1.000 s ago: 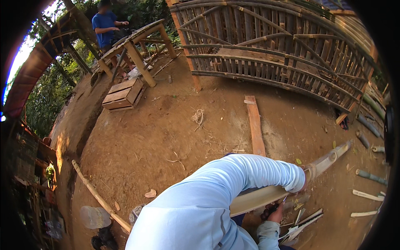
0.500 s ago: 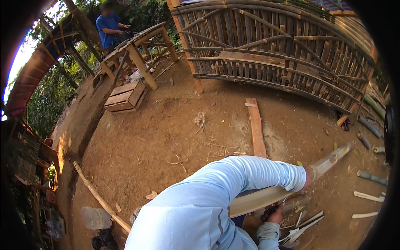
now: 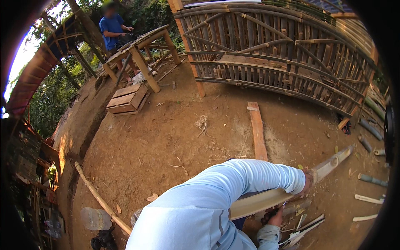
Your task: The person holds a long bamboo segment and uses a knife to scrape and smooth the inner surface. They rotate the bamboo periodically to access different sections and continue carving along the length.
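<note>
A long split bamboo piece (image 3: 333, 162) lies slanted over the dirt at the lower right. My left arm, in a pale blue sleeve, reaches across to it, and my left hand (image 3: 307, 183) is closed on the bamboo near its middle. My right hand (image 3: 275, 216) sits low under the near end of the bamboo, partly hidden by it. Its fingers look curled, with a small blue thing beside them, but what they hold is unclear. Thin bamboo strips (image 3: 304, 229) lie on the ground just beside my right hand.
A flat wooden plank (image 3: 257, 129) lies ahead on the dirt. A bamboo lattice frame (image 3: 283, 54) stands behind it. At the far left are a wooden crate (image 3: 127, 99), a rough bench (image 3: 137, 48) and a person in blue (image 3: 112, 29). A pole (image 3: 100, 200) and a plastic bottle (image 3: 95, 218) lie at the lower left, and cut bamboo pieces (image 3: 371, 179) at the right.
My left hand has slid a little to the right along the bamboo. The person in blue at the back has shifted slightly.
</note>
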The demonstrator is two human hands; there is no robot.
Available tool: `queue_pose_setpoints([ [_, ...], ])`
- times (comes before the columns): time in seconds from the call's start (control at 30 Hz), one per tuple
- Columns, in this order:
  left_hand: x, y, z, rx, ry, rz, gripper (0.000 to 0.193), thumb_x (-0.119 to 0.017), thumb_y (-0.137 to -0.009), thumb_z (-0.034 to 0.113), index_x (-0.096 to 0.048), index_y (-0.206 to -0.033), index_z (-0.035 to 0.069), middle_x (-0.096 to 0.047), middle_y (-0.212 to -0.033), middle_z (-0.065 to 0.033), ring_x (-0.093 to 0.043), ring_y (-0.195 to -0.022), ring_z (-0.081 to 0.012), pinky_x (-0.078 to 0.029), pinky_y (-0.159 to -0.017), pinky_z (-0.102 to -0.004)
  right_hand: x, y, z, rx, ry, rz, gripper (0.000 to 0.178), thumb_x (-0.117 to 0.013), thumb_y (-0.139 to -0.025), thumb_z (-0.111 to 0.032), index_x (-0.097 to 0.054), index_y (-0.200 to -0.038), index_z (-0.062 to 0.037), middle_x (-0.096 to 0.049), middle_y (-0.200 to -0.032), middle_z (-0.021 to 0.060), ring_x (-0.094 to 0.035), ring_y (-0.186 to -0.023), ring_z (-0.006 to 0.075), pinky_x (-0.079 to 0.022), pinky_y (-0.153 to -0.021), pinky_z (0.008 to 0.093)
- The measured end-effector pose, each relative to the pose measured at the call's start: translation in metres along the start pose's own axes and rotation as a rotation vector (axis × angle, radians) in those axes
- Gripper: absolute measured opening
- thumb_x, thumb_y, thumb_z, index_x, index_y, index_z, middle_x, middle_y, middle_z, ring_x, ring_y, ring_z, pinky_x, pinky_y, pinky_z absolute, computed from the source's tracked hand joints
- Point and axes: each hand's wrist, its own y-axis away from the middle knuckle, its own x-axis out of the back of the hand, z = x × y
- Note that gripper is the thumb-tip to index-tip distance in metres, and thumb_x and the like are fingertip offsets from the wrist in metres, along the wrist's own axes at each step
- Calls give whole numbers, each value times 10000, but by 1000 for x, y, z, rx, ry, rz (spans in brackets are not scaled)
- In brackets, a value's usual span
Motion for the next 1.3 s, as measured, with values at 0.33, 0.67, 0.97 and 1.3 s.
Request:
queue_pose_setpoints([
  [0.33, 41, -7, 43, 169, -444, -419, 444, -615, -788, 442, -683, -1177, 241, -682, -1190, -31, -577, -1200, -298, -290, -1077, -644, 9, -8, 2, 36, -8, 64, 581, -399, -934, -694, -501, -815, -134, -445, -605, 5, -321, -422, 117, -215, -394, 291],
  [0.67, 35, -15, 34, 108, -386, -331, 337, -623, -795, 454, -727, -1074, 295, -710, -1116, -24, -627, -1113, -279, -384, -1004, -590, 2, -2, -3, 29, 16, 89, 554, -383, -947, -681, -550, -885, -156, -446, -595, -9, -314, -412, 111, -216, -389, 284],
  [0.97, 25, -20, 24, 35, -394, -179, 286, -650, -736, 380, -731, -988, 272, -727, -1005, -28, -668, -992, -285, -444, -933, -571, 16, -10, -2, -15, 68, 57, 560, -392, -957, -655, -593, -985, -133, -515, -643, 25, -372, -404, 119, -265, -369, 286],
  [1.3, 23, -21, 21, 5, -378, -137, 321, -684, -698, 357, -751, -1003, 281, -735, -943, -41, -680, -958, -302, -489, -859, -563, 5, -4, -3, 2, -16, 68, 528, -397, -951, -665, -608, -981, -182, -517, -643, 4, -326, -378, 97, -208, -361, 272],
])
